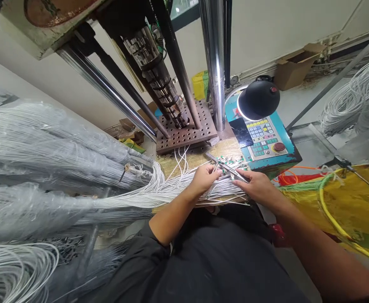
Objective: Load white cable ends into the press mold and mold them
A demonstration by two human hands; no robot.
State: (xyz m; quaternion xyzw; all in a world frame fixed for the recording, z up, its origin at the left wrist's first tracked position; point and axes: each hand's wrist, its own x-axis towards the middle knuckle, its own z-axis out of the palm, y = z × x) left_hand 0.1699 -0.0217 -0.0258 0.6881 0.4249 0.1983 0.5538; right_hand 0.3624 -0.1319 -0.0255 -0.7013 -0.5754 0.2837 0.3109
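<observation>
My left hand (205, 177) is closed in a pinch above the white cables (146, 197); what lies between its fingertips is too small to name. In my right hand (256, 185) is a slim metal tool (233, 170), slanting up and left past my left fingertips. Both hands are close together over the cable ends, where small green and white pieces (231, 161) lie. The cables run left across the worktable (187, 160) in a thick bundle.
Behind the hands stands a machine with a perforated metal plate (190, 135) and steel columns (215, 63). A black lamp (260, 99) overhangs a control panel (264, 139) at the right. Wrapped cable bundles (45, 147) fill the left side.
</observation>
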